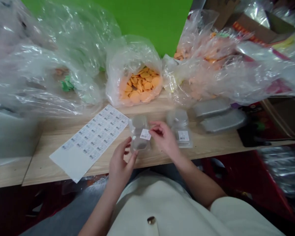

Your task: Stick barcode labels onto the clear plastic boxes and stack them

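Observation:
In front of me on the wooden table, a clear plastic clamshell (140,122) with rounded domes lies flat. My left hand (120,162) is curved around its lower left corner, thumb at the near edge and fingers at the side. Between the thumb and fingers of my right hand (163,136) is the edge of a small white printed label (145,134), over the clamshell's middle. Whether the label is stuck down I cannot tell. To the left lies a sheet of labels (98,134), its lower part bare. Right of my right hand stand stacked clamshells (178,119), the top one bearing a label (183,135).
Behind stands an open plastic bag of orange discs (144,82). More clear bags (64,88) crowd the left, and bags with orange pieces (201,85) the right. Grey-looking plastic packs (222,119) lie beside a dark box (280,118). The table's front edge (211,151) is close to my body.

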`<state>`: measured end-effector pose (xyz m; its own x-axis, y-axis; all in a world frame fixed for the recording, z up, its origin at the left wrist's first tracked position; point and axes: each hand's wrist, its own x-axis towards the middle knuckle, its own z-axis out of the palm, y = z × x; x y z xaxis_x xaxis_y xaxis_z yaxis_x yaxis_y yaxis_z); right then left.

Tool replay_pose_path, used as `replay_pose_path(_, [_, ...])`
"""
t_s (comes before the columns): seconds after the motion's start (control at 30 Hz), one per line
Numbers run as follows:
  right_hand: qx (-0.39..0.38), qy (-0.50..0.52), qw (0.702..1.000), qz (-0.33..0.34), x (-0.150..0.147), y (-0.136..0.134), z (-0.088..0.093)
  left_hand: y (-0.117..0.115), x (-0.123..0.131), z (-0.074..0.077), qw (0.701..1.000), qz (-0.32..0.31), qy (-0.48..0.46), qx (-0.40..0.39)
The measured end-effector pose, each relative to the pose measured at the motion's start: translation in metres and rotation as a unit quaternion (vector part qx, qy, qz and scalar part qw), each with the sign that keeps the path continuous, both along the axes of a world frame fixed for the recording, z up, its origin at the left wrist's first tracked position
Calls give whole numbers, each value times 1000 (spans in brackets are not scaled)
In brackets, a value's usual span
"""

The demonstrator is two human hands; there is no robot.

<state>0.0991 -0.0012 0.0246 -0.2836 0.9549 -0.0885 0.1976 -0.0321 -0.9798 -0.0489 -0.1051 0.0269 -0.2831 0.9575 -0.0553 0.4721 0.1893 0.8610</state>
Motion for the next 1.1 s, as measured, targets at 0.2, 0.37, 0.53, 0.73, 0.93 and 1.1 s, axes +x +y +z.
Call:
replay_pose_path(0.2, [-51,-62,992,96,-7,3,-11,9,-7,-44,988,-109,76,84])
replay_pose_path(0.37, [-45,-106,985,125,-15,3,-6,4,-11,-38,988,-115,-78,71])
replay_pose_path(0.53, [-19,-131,980,146,-14,5,-5,5,-12,-36,984,-85,-143,68])
replay_pose_path(0.73, [38,-182,970,153,-15,1,-7,12,-7,-36,992,-43,-93,70])
replay_pose_path(0.93, [166,-255,938,165,-16,-6,-1,18,-5,-34,997,-14,-42,57])
replay_pose_path(1.1, [309,-330,892,22,-6,-28,-11,17,-3,-35,997,-8,-47,55])
